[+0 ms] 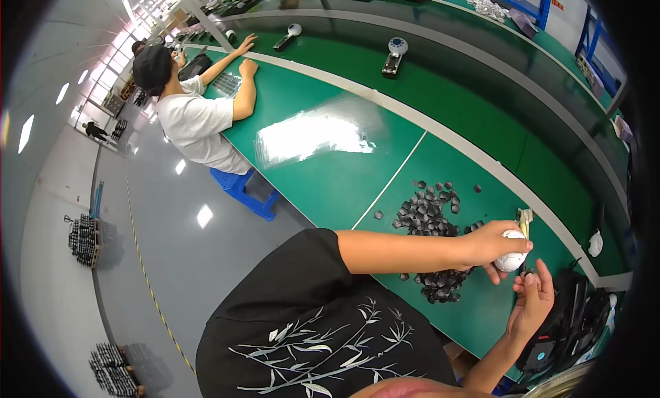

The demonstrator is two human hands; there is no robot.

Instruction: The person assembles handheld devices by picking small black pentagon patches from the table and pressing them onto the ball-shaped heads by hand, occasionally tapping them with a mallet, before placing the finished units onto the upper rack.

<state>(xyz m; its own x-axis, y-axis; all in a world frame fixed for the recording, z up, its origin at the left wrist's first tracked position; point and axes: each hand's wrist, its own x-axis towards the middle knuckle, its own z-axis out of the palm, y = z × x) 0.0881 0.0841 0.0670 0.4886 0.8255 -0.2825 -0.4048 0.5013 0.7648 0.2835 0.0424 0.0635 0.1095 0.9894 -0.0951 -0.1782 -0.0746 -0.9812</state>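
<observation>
Head view: grips white ball (511, 253) w/ L hand (489, 241), fingers wrapped round it, thumb laid across, prob. to steady it & present one side to R hand (531, 305). Holds ball over right part of green bench (344, 185), nr far edge. Has R hand just beside, on near side; seems to pinch small dark piece (528, 271) btwn thumb & fingertip, other fingers half-curled & free. Light hold, prob. to suit sth that small. Can't tell piece's exact shape.

Has loose pile of black pentagonal pieces (426, 211) on bench, left of both hands, partly under L forearm (405, 252); prob. heaped there for easy reach. Shows yellowish item (525, 222) just past L hand, far side; can't tell what. Shows black bag (560, 315) right of R hand, prob. set there to leave pile area free.

Farther left, shows clear plastic sheeting (323, 130) lying flat, w/ glare; then co-worker (196, 116) in white shirt, on blue stool (244, 191), arms at bench. Beyond pale rail (412, 112), shows white-headed device (395, 54) on green belt (474, 123).
</observation>
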